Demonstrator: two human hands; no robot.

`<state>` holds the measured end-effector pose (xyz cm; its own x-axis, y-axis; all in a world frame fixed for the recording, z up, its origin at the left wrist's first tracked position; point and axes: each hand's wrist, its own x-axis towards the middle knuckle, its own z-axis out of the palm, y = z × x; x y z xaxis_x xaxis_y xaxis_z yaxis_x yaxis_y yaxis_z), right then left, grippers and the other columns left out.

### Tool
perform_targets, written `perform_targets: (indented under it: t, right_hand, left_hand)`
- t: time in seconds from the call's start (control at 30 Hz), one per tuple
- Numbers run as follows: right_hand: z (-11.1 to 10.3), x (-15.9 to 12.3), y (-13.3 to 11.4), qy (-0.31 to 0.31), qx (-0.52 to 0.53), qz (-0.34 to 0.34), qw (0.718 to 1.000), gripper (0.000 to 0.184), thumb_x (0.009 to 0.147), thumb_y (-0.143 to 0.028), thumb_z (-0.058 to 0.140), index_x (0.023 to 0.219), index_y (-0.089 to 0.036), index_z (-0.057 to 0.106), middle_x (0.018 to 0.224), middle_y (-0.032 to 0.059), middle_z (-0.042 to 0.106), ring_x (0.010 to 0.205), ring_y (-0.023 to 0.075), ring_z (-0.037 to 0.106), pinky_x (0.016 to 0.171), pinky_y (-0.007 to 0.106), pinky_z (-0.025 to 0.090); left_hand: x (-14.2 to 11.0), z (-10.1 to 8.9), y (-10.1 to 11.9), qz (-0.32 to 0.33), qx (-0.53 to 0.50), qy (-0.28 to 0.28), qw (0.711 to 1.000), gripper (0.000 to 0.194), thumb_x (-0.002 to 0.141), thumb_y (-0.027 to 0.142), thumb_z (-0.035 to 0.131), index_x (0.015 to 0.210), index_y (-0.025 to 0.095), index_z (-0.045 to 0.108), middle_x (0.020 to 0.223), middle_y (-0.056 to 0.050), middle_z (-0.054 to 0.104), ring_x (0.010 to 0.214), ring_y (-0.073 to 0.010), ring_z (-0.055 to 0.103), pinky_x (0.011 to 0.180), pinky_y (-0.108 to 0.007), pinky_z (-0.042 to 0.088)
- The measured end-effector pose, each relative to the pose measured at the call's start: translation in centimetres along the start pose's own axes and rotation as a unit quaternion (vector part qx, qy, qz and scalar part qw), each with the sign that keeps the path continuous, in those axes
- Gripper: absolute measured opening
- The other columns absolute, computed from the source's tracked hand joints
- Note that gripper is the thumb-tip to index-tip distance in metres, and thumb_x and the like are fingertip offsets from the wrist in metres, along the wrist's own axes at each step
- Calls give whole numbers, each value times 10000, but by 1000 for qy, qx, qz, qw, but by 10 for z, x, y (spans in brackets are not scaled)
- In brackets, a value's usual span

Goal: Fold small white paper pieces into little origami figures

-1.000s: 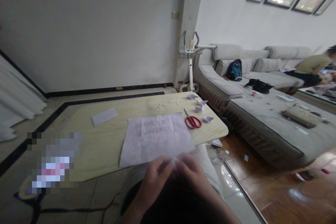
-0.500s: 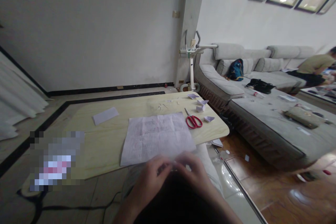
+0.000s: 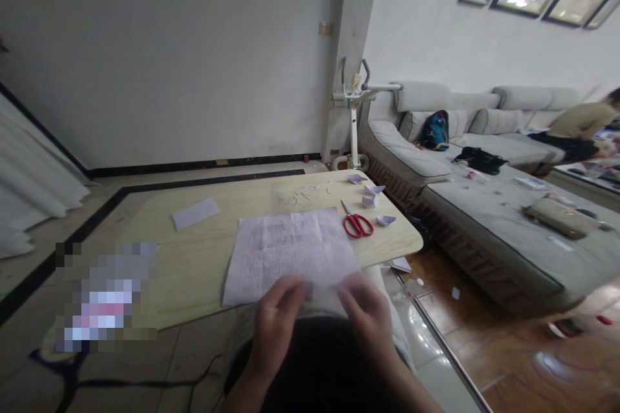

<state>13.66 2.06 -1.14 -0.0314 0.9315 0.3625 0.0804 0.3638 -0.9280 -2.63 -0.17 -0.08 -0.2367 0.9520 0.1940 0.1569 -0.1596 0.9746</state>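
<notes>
My left hand (image 3: 277,317) is closed in a pinch over the near edge of a creased, printed paper sheet (image 3: 285,245). A small greyish bit shows at its fingertips, too blurred to name. My right hand (image 3: 367,315) is apart from it, near the sheet's lower right corner, its curled fingers smeared by motion. Red-handled scissors (image 3: 357,224) lie to the right of the sheet. Beyond them, several small folded paper pieces (image 3: 386,221) stand along the table's right side.
The pale wooden table (image 3: 194,271) carries a folded white paper (image 3: 196,213), thin paper scraps (image 3: 305,195) and a pixelated object (image 3: 104,297) at left. A grey sofa (image 3: 484,232) holds bags. A person (image 3: 576,122) sits at far right. A plastic bottle (image 3: 414,286) lies on the floor.
My hands were together at the fingertips and have moved apart, the left to the left and the right to the right. The scissors and the sheet have not moved.
</notes>
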Motion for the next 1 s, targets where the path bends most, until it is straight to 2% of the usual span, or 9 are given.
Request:
perform_targets:
  t: [0.07, 0.13, 0.17, 0.27, 0.33, 0.53, 0.67, 0.87, 1.0]
  right_hand:
    - [0, 0, 1, -16, 0, -7, 1000, 3, 853, -205, 645, 852, -203, 648, 775, 8, 615, 708, 167, 567, 673, 283, 466]
    - [0, 0, 1, -49, 10, -28, 998, 188, 836, -191, 658, 1023, -212, 644, 855, 18, 638, 722, 166, 584, 701, 295, 489]
    - [1, 1, 1, -62, 13, -40, 997, 216, 833, -186, 663, 1046, -214, 642, 862, 19, 640, 720, 165, 587, 702, 295, 493]
    - [3, 2, -2, -77, -7, -66, 995, 25, 843, -182, 661, 859, -201, 663, 767, 8, 623, 701, 162, 577, 669, 278, 478]
    - [4, 3, -4, -72, -23, -62, 995, 85, 853, -185, 654, 769, -193, 647, 717, 6, 616, 685, 160, 571, 647, 270, 466]
    - [7, 0, -6, -47, -24, -47, 997, 137, 865, -207, 631, 732, -188, 603, 698, 3, 596, 664, 158, 556, 633, 269, 462]
    - [5, -1, -5, -56, -16, -44, 997, 70, 846, -197, 640, 782, -190, 613, 737, 8, 603, 697, 166, 564, 656, 278, 468]
    - [3, 1, -3, -63, -28, -28, 997, 108, 850, -182, 605, 742, -189, 592, 718, 9, 594, 689, 166, 555, 648, 277, 457]
    - [5, 1, 0, -44, -19, -10, 999, 117, 863, -211, 589, 748, -191, 583, 713, 6, 585, 674, 164, 548, 633, 274, 451]
  left_hand:
    - [0, 0, -1, 14, -2, 1, 1000, 166, 858, 319, 624, 823, 193, 726, 776, -28, 728, 719, -176, 674, 673, -240, 543]
    - [0, 2, 1, 45, 14, -9, 999, 145, 855, 290, 629, 804, 196, 727, 788, -29, 733, 747, -177, 678, 709, -242, 543]
    - [-1, 3, 1, 59, 24, -16, 998, 143, 857, 275, 626, 787, 196, 723, 774, -26, 730, 747, -176, 677, 719, -241, 541]
    - [-4, 5, 3, 74, 39, -18, 996, 144, 871, 251, 614, 776, 197, 709, 758, -19, 724, 741, -171, 676, 716, -234, 539]
    - [-5, 6, 3, 77, 36, -16, 996, 138, 878, 249, 611, 789, 200, 704, 768, -16, 725, 746, -168, 678, 712, -228, 539]
    - [-3, 4, 1, 125, 43, -9, 991, 131, 889, 210, 604, 786, 206, 684, 755, 1, 706, 726, -149, 668, 701, -210, 535]
    - [-2, 3, -1, 159, 75, -48, 983, 125, 899, 178, 601, 800, 207, 673, 776, -2, 698, 747, -149, 661, 706, -213, 529]
    - [-4, 4, -5, 144, 66, -53, 986, 134, 899, 200, 589, 792, 208, 668, 782, -13, 686, 769, -163, 656, 719, -237, 534]
    - [-2, 4, -4, 74, 8, -23, 997, 129, 862, 278, 624, 794, 205, 705, 828, -32, 718, 799, -188, 674, 743, -268, 551]
